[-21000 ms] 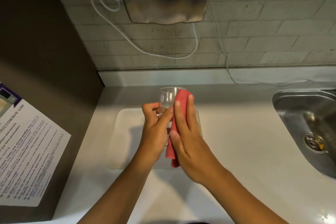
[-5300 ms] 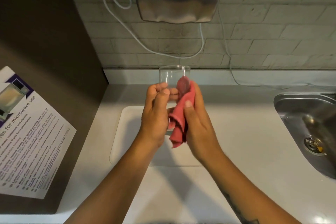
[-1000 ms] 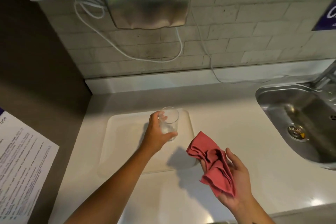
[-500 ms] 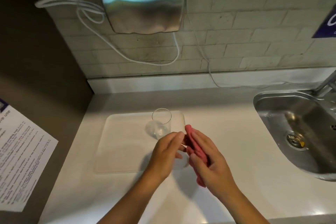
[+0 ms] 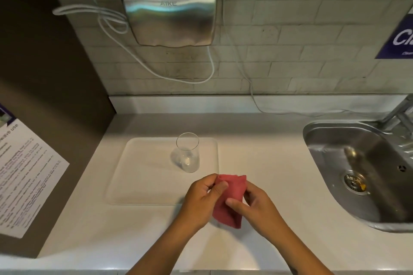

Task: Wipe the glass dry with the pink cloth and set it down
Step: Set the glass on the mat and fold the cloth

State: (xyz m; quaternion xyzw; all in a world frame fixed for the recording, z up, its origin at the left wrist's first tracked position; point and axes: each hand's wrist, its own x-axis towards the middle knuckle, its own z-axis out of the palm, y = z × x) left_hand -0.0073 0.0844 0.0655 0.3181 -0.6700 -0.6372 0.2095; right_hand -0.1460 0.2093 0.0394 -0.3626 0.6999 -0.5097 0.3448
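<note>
On the white tray [image 5: 143,176], at 11 o'clock from both hands, the glass [image 5: 187,156] stands upright, apparently finished; left hand [image 5: 202,200] and right hand [image 5: 257,209] fingers pinch the pink cloth [image 5: 231,201], seemingly folding it.

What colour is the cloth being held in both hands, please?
Pink-red, plain, in the head view: cloth.

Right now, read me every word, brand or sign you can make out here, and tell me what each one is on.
"AIKE": on the steel hand dryer on the wall.
"Cl...": large white letters on the purple wall sign, cut off by the frame edge; the small line beneath is too blurred to read.
"...wave use": heading on the paper notice at left, partly cut off; its body text is too small to read.
</note>
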